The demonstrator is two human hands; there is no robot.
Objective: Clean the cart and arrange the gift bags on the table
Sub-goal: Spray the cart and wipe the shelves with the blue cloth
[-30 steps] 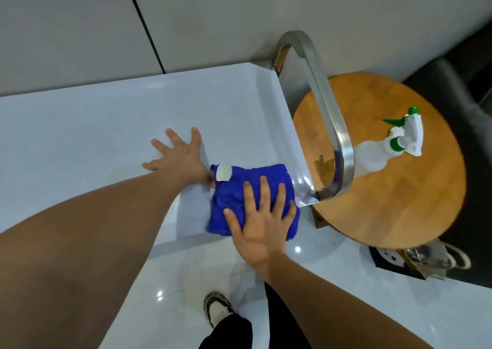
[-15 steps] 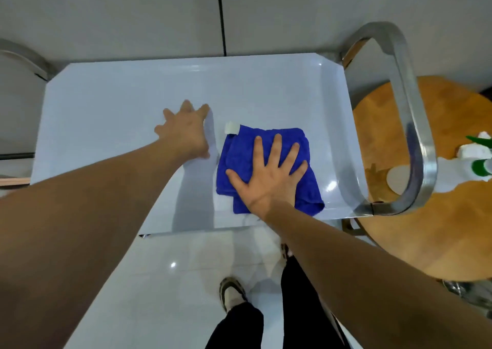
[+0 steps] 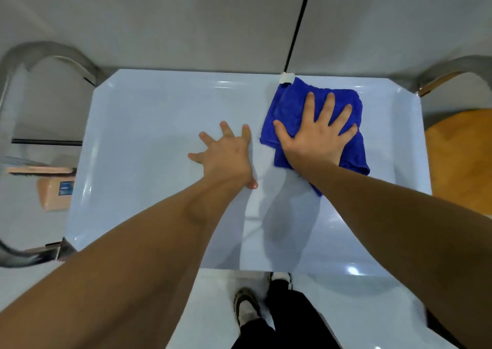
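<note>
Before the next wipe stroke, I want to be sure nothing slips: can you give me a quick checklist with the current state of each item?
1. Right hand flat on the blue cloth, fingers spread: ok.
2. Left hand braced flat on the cart top, clear of the cloth: ok.
3. Cloth fully on the tray, near the far right corner: ok.
4. Unwiped surface to the left free of objects: ok.
5. Cart wheels locked: cannot tell, not in view.
6. Surface already clean or still dirty: cannot tell.
</note>
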